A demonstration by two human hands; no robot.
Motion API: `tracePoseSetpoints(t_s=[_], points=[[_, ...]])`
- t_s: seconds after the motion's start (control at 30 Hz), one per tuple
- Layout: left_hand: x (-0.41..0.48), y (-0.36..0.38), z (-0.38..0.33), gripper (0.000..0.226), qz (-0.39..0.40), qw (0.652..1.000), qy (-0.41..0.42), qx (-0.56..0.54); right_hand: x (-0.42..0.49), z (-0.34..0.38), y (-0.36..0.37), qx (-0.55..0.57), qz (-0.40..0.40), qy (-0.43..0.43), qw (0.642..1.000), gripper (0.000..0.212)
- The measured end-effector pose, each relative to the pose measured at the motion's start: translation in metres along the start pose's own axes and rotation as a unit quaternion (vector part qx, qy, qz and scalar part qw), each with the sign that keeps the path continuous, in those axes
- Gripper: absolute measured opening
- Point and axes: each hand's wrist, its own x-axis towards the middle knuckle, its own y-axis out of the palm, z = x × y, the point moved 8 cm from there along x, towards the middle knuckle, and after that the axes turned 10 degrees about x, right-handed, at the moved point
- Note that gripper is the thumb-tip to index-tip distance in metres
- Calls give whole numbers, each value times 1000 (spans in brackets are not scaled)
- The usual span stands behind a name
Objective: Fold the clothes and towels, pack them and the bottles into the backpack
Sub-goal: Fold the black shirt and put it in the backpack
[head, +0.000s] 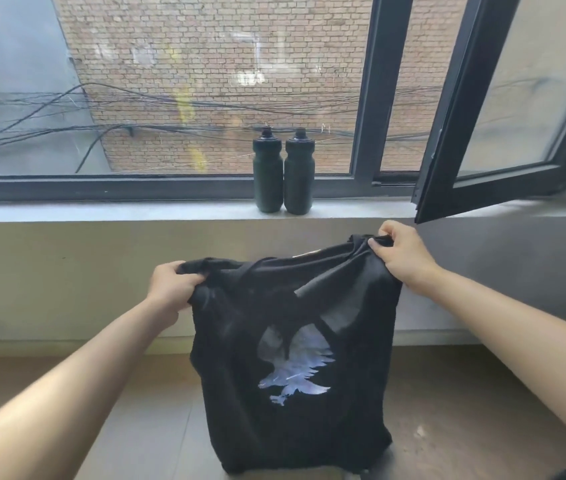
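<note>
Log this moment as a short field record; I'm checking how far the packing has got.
shirt: black, pale eagle print, held up, unfolded
left hand: grips the shirt's top edge on the left
right hand: grips the shirt's top edge on the right
bottles: two, dark, upright, side by side on the windowsill
backpack: not in view

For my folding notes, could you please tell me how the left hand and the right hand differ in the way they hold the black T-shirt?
The left hand sits lower than the right hand. The left hand bunches cloth in a full fist; the right hand pinches the edge between thumb and curled fingers. Both hold the top of the black T-shirt, its eagle print facing the camera.
</note>
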Motion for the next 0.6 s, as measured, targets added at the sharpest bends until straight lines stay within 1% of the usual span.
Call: tracePoseSetpoints(t_s=[0.07, 0.1, 0.2, 0.27, 0.33, 0.47, 0.6], points=[[-8, 6, -6, 4, 1, 999, -27, -28, -13, 3, 6, 2, -20, 7, 1000, 25], [-12, 10, -10, 5, -2, 997, -41, -59, -19, 7, 9, 8, -31, 7, 999, 24], [-24, 20, -19, 7, -2, 983, -91, -161, -34, 25, 12, 28, -73, -7, 997, 30], [-31, 28, -24, 12, 14, 975, -106, -196, -40, 39, 12, 32, -94, -21, 995, 34], [-35, 37, -28, 12, 30, 970, -108, -217, -45, 50, 14, 40, -102, -29, 994, 35], [-46, 65, -44, 5, 65, 965, -86, -240, -52, 64, 26, 92, -94, -29, 991, 36], [-66, 96, -66, 9, 131, 959, -66, -243, -60, 75, 55, 143, -29, -40, 988, 33]])
